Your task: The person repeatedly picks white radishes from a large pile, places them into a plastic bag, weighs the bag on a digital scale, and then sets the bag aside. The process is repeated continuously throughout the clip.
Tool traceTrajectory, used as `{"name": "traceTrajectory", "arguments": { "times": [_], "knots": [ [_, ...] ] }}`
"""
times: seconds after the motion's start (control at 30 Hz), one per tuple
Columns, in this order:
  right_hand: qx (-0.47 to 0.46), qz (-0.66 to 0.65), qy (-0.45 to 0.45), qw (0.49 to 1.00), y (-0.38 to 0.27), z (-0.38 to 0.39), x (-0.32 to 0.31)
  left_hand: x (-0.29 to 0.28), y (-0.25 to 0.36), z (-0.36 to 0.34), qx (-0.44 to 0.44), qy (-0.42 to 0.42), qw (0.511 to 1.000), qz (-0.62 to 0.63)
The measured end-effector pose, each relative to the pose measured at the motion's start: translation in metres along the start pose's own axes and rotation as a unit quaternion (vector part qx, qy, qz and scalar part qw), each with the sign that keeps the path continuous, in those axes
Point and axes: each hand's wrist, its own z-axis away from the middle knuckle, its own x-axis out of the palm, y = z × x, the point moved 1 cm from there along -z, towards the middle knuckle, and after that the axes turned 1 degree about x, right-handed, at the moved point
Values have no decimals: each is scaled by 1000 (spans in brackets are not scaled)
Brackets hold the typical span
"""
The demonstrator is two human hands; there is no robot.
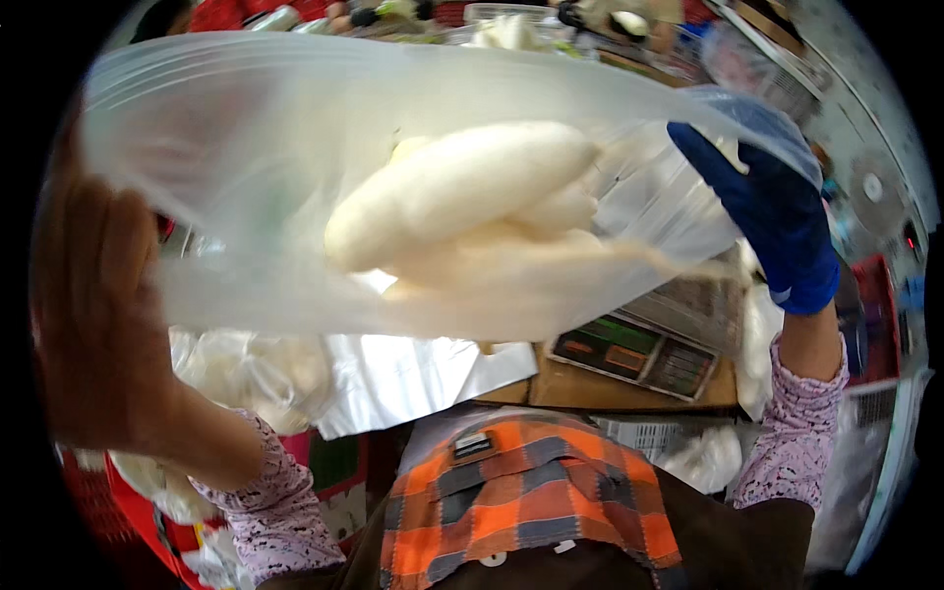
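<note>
A large translucent plastic bag (246,118) is stretched wide between my two hands. Inside it lie long, smooth white radishes (462,192), one on top and others blurred beneath. At the far left, the fingers of my bare left hand (103,265) are curled around the bag's end. My right hand (767,216), in a blue glove, grips the opposite end, with film draped over part of the glove and its forefinger stretched along the bag. That hand's thumb is hard to make out.
Below the bag are a scale (639,354) with a dark display panel, a silvery sheet (413,383) and a filled clear bag (256,369). A red crate (873,320) stands at the right. Several people's things and containers crowd the far side.
</note>
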Motion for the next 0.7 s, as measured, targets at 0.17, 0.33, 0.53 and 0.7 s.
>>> {"name": "traceTrajectory", "arguments": {
  "times": [0.17, 0.33, 0.53, 0.7],
  "knots": [
    [-57, 291, -46, 954, 60, 55, -54, 17, -104, -67, 9, 196, 976, 97],
    [-22, 209, -59, 976, 131, 140, -33, 32, -210, -141, -75, 125, 968, 203],
    [167, 34, -41, 985, 124, 192, -5, 39, -287, -174, -128, 169, 968, 135],
    [295, -123, -201, 926, 107, 176, -9, 40, -305, -175, -187, 144, 971, 35]
  ]
}}
